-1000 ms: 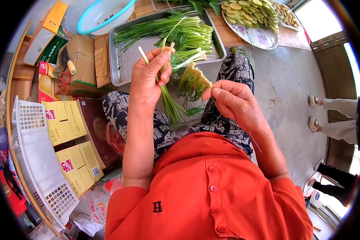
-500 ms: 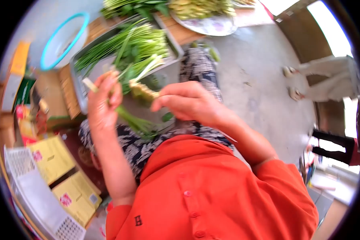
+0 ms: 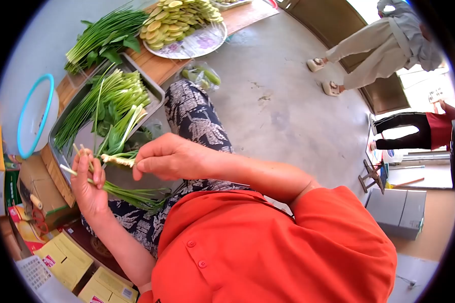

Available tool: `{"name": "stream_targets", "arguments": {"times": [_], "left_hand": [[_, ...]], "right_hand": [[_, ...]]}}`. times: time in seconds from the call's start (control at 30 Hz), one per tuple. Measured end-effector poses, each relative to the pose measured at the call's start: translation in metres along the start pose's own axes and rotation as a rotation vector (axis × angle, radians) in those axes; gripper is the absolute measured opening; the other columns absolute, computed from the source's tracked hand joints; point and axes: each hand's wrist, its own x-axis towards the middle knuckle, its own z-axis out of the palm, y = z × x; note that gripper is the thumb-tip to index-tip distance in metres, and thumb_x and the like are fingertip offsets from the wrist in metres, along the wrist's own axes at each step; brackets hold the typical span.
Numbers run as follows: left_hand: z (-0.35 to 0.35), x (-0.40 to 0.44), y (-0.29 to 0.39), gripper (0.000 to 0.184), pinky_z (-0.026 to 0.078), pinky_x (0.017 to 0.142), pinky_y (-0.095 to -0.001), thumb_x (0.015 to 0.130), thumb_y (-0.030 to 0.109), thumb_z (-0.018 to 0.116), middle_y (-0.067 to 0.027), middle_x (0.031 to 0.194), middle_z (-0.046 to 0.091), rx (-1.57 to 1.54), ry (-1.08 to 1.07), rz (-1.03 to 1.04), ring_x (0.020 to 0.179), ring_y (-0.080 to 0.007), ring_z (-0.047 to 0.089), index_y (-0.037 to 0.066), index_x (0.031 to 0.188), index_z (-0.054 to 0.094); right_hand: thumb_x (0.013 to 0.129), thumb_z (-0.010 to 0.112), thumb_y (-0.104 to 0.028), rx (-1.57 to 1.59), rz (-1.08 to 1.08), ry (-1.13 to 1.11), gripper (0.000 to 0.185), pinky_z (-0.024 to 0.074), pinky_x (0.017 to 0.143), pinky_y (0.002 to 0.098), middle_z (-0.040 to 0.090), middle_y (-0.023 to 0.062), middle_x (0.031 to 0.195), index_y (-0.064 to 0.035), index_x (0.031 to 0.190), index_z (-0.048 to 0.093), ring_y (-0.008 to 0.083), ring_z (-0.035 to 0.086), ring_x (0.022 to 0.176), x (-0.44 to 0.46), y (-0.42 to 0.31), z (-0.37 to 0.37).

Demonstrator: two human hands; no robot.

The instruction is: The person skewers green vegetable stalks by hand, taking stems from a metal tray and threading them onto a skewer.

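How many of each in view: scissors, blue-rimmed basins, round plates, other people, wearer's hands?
Scissors: 1
Blue-rimmed basin: 1
Round plate: 1
Other people: 2
Wearer's hands, left hand and right hand: 2
Total: 7

Head-worn view, facing down-forward

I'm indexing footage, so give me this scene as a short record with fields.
left hand: holds green stalks
right hand: pinches one end of a row of pale pieces
metal tray: holds bundled greens
plate: bears piled slices
basin: blue rim
people: pale trousers; dark trousers
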Motion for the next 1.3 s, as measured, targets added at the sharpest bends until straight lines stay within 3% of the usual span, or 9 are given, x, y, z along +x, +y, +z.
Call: {"name": "stream_targets", "arguments": {"times": [0.2,0.37,0.4,0.43,0.73,0.87,1.07,1.3], "left_hand": [[0.002,0.002,-0.001,0.022,0.024,0.038,-0.0177,0.092,0.019,0.060,-0.0001,0.076,0.052,-0.010,-0.016,-0.022,0.048,-0.0039,0.038,0.000,0.103,0.058],[0.024,-0.006,0.004,0.019,0.024,0.040,-0.0185,0.088,0.015,0.064,0.0015,0.061,0.047,-0.008,0.097,-0.049,0.045,-0.0046,0.036,0.000,0.099,0.060],[0.016,-0.005,0.004,0.022,0.024,0.041,-0.0190,0.088,0.017,0.064,0.0023,0.059,0.046,0.029,-0.034,-0.058,0.045,-0.0050,0.037,0.000,0.101,0.060],[0.015,-0.005,0.003,0.024,0.023,0.041,-0.0188,0.088,0.018,0.064,0.0029,0.059,0.045,0.037,-0.009,-0.076,0.046,-0.0046,0.037,-0.001,0.102,0.061],[0.008,-0.009,0.004,0.018,0.025,0.039,-0.0164,0.085,0.016,0.069,0.0025,0.058,0.050,-0.005,-0.062,-0.119,0.046,-0.0033,0.042,0.000,0.095,0.065],[0.015,-0.014,-0.005,0.024,0.028,0.040,-0.0186,0.088,0.021,0.066,-0.0007,0.074,0.059,0.006,-0.078,-0.141,0.052,-0.0064,0.048,0.001,0.102,0.065],[0.009,-0.010,-0.009,0.034,0.044,0.058,-0.0213,0.091,0.025,0.064,-0.0008,0.078,0.061,0.056,0.072,0.013,0.066,-0.0099,0.057,-0.001,0.112,0.064],[-0.005,-0.001,-0.008,0.035,0.037,0.055,-0.0199,0.093,0.026,0.060,0.0014,0.075,0.056,0.087,0.108,0.164,0.061,-0.0080,0.048,-0.002,0.114,0.063]], "right_hand": [[0.096,0.052,-0.021,-0.055,0.003,0.026,0.021,0.0261,0.045,0.0207,0.039,-0.0065,0.059,-0.0048,0.095,0.066,0.0031,0.034,0.051,-0.006,-0.002,-0.002],[0.096,0.052,-0.019,-0.091,0.081,0.074,0.022,0.0234,0.045,0.0208,0.039,-0.0075,0.059,-0.0028,0.096,0.067,0.0020,0.030,0.051,-0.007,-0.007,0.003],[0.096,0.052,-0.018,-0.124,0.089,0.093,0.022,0.0226,0.044,0.0203,0.038,-0.0077,0.057,-0.0026,0.096,0.067,0.0018,0.030,0.050,-0.005,-0.006,0.003],[0.096,0.051,-0.017,-0.093,0.080,0.086,0.022,0.0219,0.044,0.0199,0.037,-0.0078,0.055,-0.0023,0.095,0.067,0.0018,0.030,0.048,-0.004,-0.008,0.005],[0.098,0.048,-0.017,-0.032,0.087,0.081,0.024,0.0202,0.043,0.0193,0.037,-0.0078,0.053,0.0006,0.096,0.064,0.0013,0.028,0.045,0.004,-0.001,0.009],[0.098,0.048,-0.017,-0.037,0.073,0.108,0.024,0.0200,0.044,0.0192,0.037,-0.0083,0.054,-0.0003,0.096,0.065,0.0011,0.028,0.046,0.010,-0.001,0.013],[0.098,0.048,-0.016,-0.008,0.087,0.150,0.023,0.0199,0.044,0.0191,0.037,-0.0084,0.056,-0.0008,0.097,0.065,0.0012,0.028,0.048,0.010,0.002,0.008],[0.098,0.048,-0.017,-0.059,0.085,0.156,0.023,0.0192,0.044,0.0187,0.036,-0.0093,0.056,-0.0007,0.097,0.065,0.0006,0.026,0.047,0.008,0.002,0.012]]}}
